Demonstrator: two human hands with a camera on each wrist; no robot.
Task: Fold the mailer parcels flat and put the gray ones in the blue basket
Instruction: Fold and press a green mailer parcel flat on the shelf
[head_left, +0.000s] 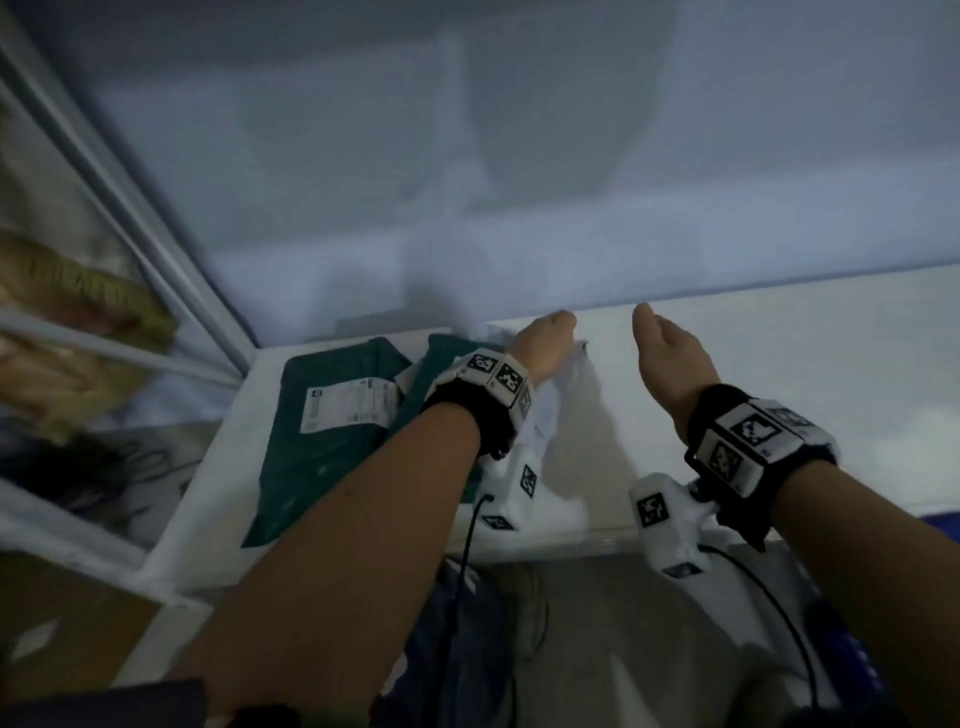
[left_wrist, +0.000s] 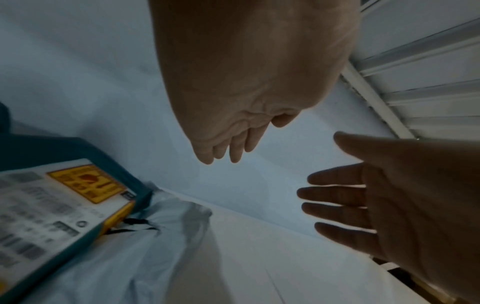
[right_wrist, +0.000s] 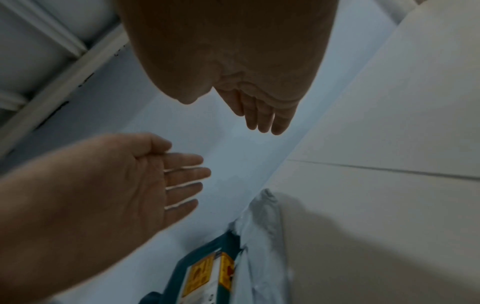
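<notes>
**A:** Where is the gray mailer (head_left: 563, 395) in all this?

**B:** Centre of the head view, on the white bench (head_left: 779, 374), mostly hidden under the left wrist. It is thin, pale plastic film, creased and bunched at its far end — not yet flat, I'd say. In the left wrist view it fills the lower middle of the frame, rumpled, with a dark torn-looking mark near its edge.

**A:** And the others?

**B:** Two teal mailers (head_left: 332, 431) lie to the left of it, overlapping; the nearer one carries a white printed label (head_left: 349, 404). The second teal one is touching the gray mailer, and its label has a yellow warning sticker (left_wrist: 85, 182).

**A:** Are the hands holding anything?

**B:** No. The left hand (head_left: 543, 343) hovers over the gray mailer's far end, fingers (right_wrist: 182, 179) straight and slightly spread, palm empty. The right hand (head_left: 670, 358) is to the right of it over bare bench, fingers (left_wrist: 335, 195) likewise straight and apart, gripping nothing. Palms face each other — my guess is they are set either side to come down and press the film flat.

**A:** The blue basket?

**B:** Only a sliver of blue (head_left: 940, 525) shows at the right edge of the head view, below the bench; I cannot tell whether that is the basket. A pale wall fills the upper frame, and a white metal rack (head_left: 104, 218) stands at upper left.
</notes>
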